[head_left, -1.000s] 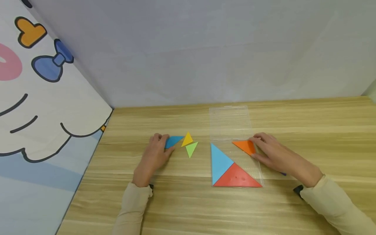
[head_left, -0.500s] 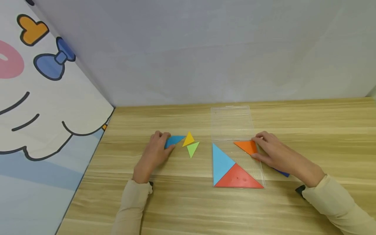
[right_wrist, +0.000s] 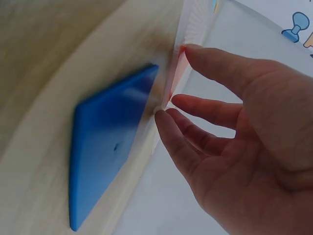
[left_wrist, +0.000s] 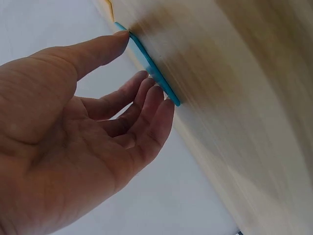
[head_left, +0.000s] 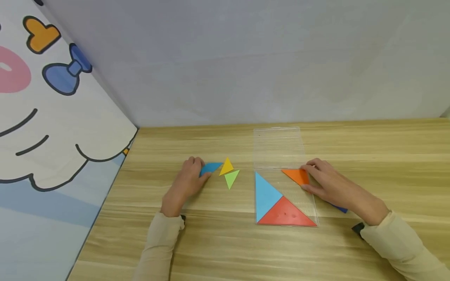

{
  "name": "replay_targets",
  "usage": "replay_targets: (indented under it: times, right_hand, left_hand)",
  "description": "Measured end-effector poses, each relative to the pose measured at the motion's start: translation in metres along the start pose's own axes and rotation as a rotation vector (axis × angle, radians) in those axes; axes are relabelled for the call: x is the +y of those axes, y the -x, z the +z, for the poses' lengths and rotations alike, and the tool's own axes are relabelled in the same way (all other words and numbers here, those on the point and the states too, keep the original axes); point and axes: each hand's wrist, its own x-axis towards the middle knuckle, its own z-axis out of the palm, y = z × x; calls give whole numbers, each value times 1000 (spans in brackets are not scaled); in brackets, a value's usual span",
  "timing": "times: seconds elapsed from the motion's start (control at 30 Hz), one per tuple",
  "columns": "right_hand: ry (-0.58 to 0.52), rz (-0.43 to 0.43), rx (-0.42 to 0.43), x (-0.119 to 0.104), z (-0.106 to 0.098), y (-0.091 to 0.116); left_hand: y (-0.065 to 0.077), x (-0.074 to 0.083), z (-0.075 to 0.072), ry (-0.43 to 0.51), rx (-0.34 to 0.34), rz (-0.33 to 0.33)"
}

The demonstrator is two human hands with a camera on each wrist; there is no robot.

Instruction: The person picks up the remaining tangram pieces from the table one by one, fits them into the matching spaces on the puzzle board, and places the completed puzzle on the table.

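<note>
My left hand (head_left: 185, 184) is over a blue tangram piece (head_left: 210, 168) on the table, pinching it between thumb and fingertips. In the left wrist view the thumb meets one end of that blue piece (left_wrist: 151, 66) and the fingertips the other. An orange triangle (head_left: 298, 175) lies at the upper right of a clear plastic tray (head_left: 309, 203). My right hand (head_left: 332, 186) pinches the orange triangle at its right side, thumb and forefinger spread along it. A light blue triangle (head_left: 267, 195) and a red triangle (head_left: 286, 214) lie in the tray's left and lower parts.
A yellow triangle (head_left: 227, 167) and a green triangle (head_left: 231, 178) lie between the blue piece and the tray. Under my right forearm sits a dark blue four-sided piece (right_wrist: 110, 142). The tray's clear lid (head_left: 278, 147) lies open behind it on the wooden table (head_left: 218, 249).
The head view has shifted slightly, so everything appears a little further right. Both hands keep their places on the blue piece and the orange triangle. More of the dark blue piece shows beneath my right forearm.
</note>
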Motion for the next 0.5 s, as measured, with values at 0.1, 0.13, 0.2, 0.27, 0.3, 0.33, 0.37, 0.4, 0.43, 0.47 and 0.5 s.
replay_targets:
  times: [0.1,0.13,0.2,0.27,0.3,0.33,0.37,0.4,0.43,0.47,0.5]
  right_hand:
    - [0,-11,18,1,1,2]
    - [0,-19,25,1,1,2]
    - [4,-38,42,3,2,3]
    - [5,-49,51,4,2,3]
    - [6,-51,53,4,2,3]
    - [7,-51,51,5,3,3]
    - [6,-48,47,5,3,3]
    - [4,-43,42,5,3,3]
    - [3,-40,36,5,4,2]
    - [0,-35,30,5,4,2]
    - [-2,-32,26,4,4,2]
  left_hand:
    - [-1,2,0,-21,-25,-1]
    - [-1,2,-1,-25,-33,-3]
    - [-1,4,-1,-27,-41,-6]
    - [0,4,-2,-25,-50,-11]
    - [0,5,-3,-22,-54,-15]
    - [1,5,-3,-19,-58,-20]
    - [1,5,-4,-20,-61,-23]
    - [1,5,-4,-20,-64,-26]
    - [2,5,-4,-21,-65,-27]
    - [2,5,-4,-18,-68,-33]
    - [2,5,-4,-15,-69,-40]
